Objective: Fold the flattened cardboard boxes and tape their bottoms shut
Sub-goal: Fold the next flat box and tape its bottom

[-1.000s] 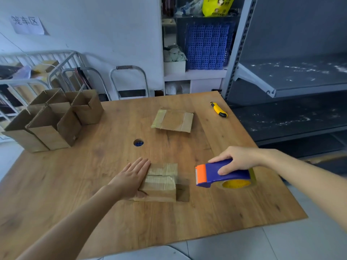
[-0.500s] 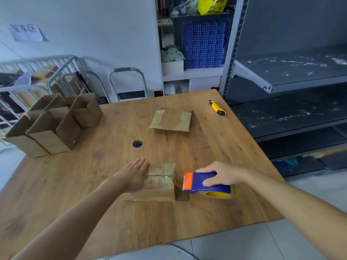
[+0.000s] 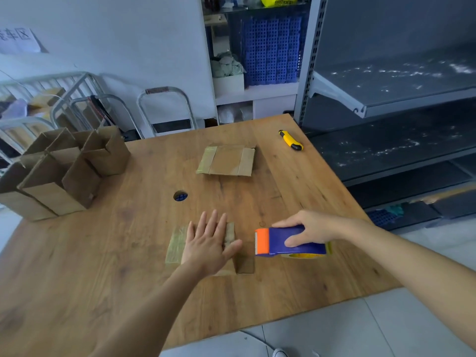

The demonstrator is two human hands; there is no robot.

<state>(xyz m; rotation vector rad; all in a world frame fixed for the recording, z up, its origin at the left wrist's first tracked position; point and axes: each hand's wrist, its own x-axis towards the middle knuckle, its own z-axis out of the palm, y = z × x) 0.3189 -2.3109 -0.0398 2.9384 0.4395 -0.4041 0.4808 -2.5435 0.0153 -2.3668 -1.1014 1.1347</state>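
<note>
Cardboard box (image 3: 177, 244) sits taped side up near the front of the table (image 3: 103, 253) under your left hand (image 3: 208, 244), whose fingers (image 3: 212, 222) are straight and spread, pressing it flat. Your right hand (image 3: 309, 231) grips the tape dispenser (image 3: 288, 243) just beside it, fingers curled round the blue body. Several folded boxes (image 3: 64, 173) stand far left, and one flattened box (image 3: 226, 161) lies beyond, apparently yet to be folded.

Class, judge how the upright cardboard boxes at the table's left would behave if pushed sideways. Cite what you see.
The upright cardboard boxes are thin-walled, so probably light; they would likely slide on the wooden table. They stand tall with flaps raised, so a high push may tip them. The loose flaps would probably bend.
</note>
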